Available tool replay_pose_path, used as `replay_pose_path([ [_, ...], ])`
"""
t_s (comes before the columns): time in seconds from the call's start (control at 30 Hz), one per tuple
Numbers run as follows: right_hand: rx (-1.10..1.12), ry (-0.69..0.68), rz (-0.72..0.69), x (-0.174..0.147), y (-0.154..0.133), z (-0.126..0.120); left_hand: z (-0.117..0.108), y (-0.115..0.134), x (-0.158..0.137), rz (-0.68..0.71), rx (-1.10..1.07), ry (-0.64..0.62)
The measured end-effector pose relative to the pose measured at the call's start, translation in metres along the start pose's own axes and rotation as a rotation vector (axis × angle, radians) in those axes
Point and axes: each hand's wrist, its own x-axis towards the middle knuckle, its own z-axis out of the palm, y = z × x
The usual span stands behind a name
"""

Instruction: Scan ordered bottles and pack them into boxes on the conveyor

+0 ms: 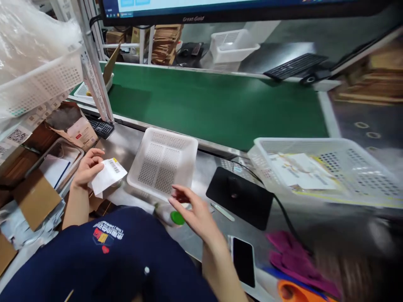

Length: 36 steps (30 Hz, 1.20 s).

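Note:
My left hand [89, 167] pinches a small white paper packet with a barcode [108, 173], left of a white perforated basket [194, 157]. My right hand [192, 209] has its fingers apart and holds nothing, close to the basket's near right corner. Just below those fingers lies a container with a green cap [177, 217], partly hidden by my hand and shirt. Only the perforated floor shows inside the basket, which rests on the metal table [201, 178].
A green conveyor belt [204, 105] runs behind the table. Right of my hand are a black mouse pad [252, 205], a phone [243, 262] and purple cloth [296, 260]. Another basket [302, 144] holds flat printed packets. Cardboard [37, 199] and a bin crowd the left.

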Motion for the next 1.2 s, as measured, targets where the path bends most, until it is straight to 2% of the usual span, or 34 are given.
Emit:
replay_pose_path([
  [0.07,0.196,-0.102,-0.041,0.021,-0.016,0.011,0.021,0.006,0.003,0.063,0.065,-0.127],
  [0.17,0.465,-0.318,-0.032,0.055,-0.039,0.028,0.061,0.006,0.012,0.123,0.156,-0.411],
  [0.23,0.565,-0.428,0.019,0.072,-0.048,0.033,0.083,0.0,0.018,0.149,0.168,-0.503],
  [0.3,0.633,-0.424,0.085,0.079,-0.05,0.03,0.095,-0.008,0.021,0.132,0.138,-0.503],
  [0.4,0.702,-0.213,0.114,0.072,-0.043,0.016,0.101,-0.017,0.023,0.03,0.148,-0.509],
  [0.5,0.735,-0.041,0.066,0.059,-0.031,0.0,0.108,-0.02,0.022,-0.03,0.295,-0.543],
  [0.7,0.774,-0.072,0.168,0.042,-0.01,-0.018,0.137,-0.017,0.021,0.066,0.47,-0.586],
  [0.83,0.767,-0.02,0.142,0.043,-0.001,-0.036,0.148,-0.027,0.022,0.185,0.458,-0.497],
  [0.93,0.714,0.014,0.12,0.047,0.008,-0.055,0.155,-0.035,0.027,0.257,0.418,-0.482],
  [1.0,0.674,0.03,0.138,0.047,0.016,-0.066,0.163,-0.037,0.028,0.246,0.447,-0.478],
  [1.1,0.558,0.097,0.166,0.034,0.026,-0.075,0.177,-0.038,0.016,0.147,0.513,-0.432],
  [1.2,0.323,0.142,0.07,0.022,0.028,-0.088,0.198,-0.045,-0.003,0.035,0.416,-0.312],
])
